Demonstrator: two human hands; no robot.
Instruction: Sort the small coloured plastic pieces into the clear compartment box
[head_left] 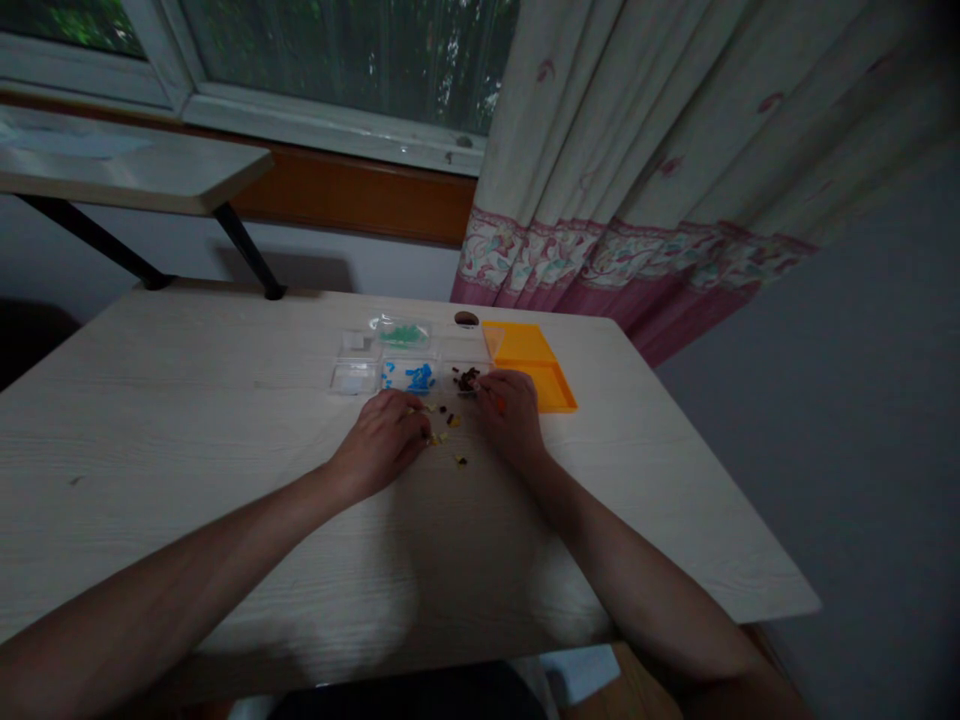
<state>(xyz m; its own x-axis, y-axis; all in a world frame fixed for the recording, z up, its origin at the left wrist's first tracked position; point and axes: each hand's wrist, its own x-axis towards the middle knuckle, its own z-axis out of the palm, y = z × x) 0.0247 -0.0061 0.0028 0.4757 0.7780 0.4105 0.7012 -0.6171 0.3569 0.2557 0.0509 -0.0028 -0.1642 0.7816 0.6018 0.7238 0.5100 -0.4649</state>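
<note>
My left hand [388, 440] rests on the table beside a small scatter of yellow and dark brown pieces [453, 421], its fingers curled at their left edge. What those fingers hold, if anything, is too small to make out. My right hand [511, 408] is at the front right of a clear box holding dark brown pieces [466, 378], fingertips pinched together at its rim. Whether a piece is between them I cannot tell. Left of that box stands a clear box of blue pieces [420, 377]. Behind it, another holds green pieces [403, 335].
An orange open case [525, 345] lies behind and right of my right hand. A clear box [354, 378] stands at the left of the row. A round hole [466, 318] is in the table [225, 420] near its back edge. A raised shelf [135, 170] stands at the back left.
</note>
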